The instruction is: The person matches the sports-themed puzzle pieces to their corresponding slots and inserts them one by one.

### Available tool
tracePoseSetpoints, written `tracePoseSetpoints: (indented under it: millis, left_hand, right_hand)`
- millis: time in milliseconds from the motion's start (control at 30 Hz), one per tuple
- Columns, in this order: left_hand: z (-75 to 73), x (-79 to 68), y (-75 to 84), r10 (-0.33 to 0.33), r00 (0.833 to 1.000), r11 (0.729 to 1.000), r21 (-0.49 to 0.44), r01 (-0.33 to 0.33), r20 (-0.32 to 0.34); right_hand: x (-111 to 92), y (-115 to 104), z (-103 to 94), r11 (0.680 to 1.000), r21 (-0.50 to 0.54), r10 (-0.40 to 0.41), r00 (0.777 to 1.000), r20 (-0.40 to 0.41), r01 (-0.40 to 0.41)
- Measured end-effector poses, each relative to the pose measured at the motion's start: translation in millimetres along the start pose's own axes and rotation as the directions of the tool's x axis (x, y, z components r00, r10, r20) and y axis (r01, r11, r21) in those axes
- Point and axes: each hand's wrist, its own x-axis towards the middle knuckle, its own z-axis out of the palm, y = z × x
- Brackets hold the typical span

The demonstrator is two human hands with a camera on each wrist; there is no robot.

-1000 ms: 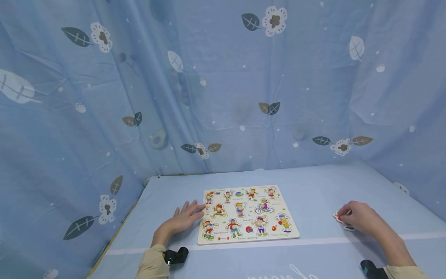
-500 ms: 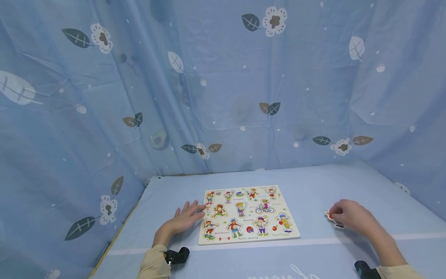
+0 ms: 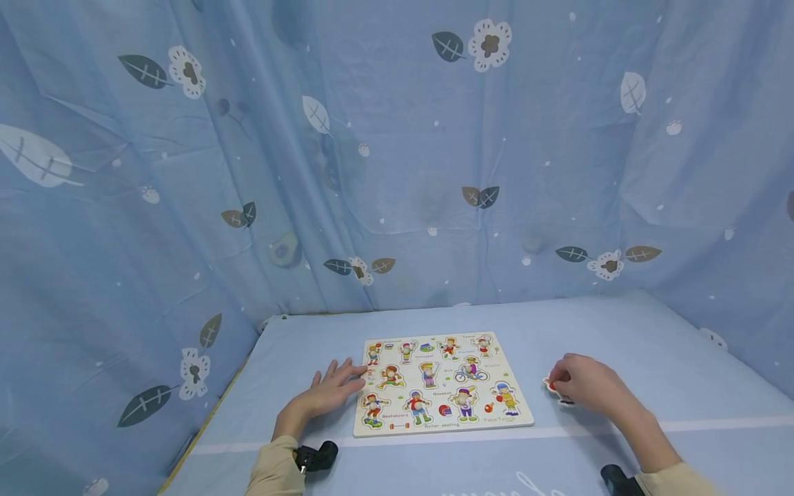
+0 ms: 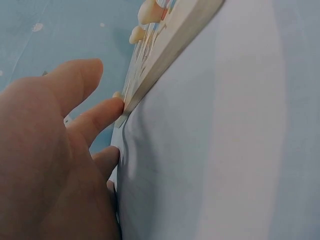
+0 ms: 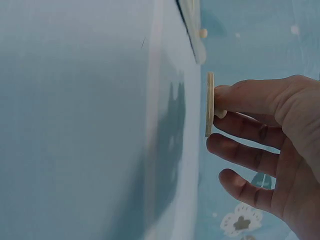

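A white wooden peg puzzle board (image 3: 520, 415), with several sports figures and small round knobs, lies flat on the table. My left hand (image 3: 321, 397) is at its left edge, fingers spread and relaxed; in the left wrist view one fingertip touches the board's side. To the right of the board, my right hand (image 3: 592, 387) pinches the knob of a wooden puzzle piece (image 5: 209, 106) between thumb and forefinger. The piece is held clear of the table, its shadow falling on the cloth. Its printed face is mostly hidden under the fingers in the head view.
A light blue cloth (image 3: 620, 331) with a white stripe covers the table. Blue curtains (image 3: 428, 138) with leaves and flowers hang behind and at the sides. A black wrist camera (image 3: 316, 457) sits on the left forearm.
My right hand has moved left toward the board with the puzzle piece in its grip. The left hand has stayed at the board's edge.
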Motion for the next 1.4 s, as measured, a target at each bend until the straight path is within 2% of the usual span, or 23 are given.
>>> tracePoseSetpoints:
  millis: [200, 433, 800, 1033, 1200, 1400]
  left_hand:
    - [2.1, 1.6, 0.0, -0.018, 1.000, 1.000, 0.008, 0.018, 0.002]
    - [0.8, 1.5, 1.6, -0.010, 1.000, 1.000, -0.003, 0.010, 0.011]
    - [0.1, 2.0, 3.6, -0.025, 1.000, 0.999, 0.021, 0.025, 0.004]
    - [0.4, 0.6, 2.6, -0.020, 1.000, 1.000, 0.023, 0.020, 0.007]
    - [-0.3, 0.5, 1.7, -0.013, 1.000, 1.000, 0.011, 0.013, 0.006]
    - [-1.4, 1.5, 0.8, -0.018, 1.000, 1.000, 0.019, 0.018, 0.008]
  right_hand:
    - [5.4, -25.0, 5.5, 1.000, 0.013, -0.018, 1.000, -0.002, 0.018]
    - [11.4, -41.8, 13.9, 0.999, 0.026, -0.043, 0.999, 0.000, 0.043]
    - [15.0, -53.8, 26.6, 0.996, 0.012, -0.090, 0.996, 0.001, 0.090]
    - [17.0, -59.7, 31.3, 0.994, 0.036, -0.107, 0.994, 0.016, 0.106]
    - [17.9, -62.8, 31.7, 0.993, 0.056, -0.106, 0.994, 0.023, 0.104]
    - [19.3, -66.4, 30.4, 0.995, 0.084, -0.062, 0.997, 0.055, 0.057]
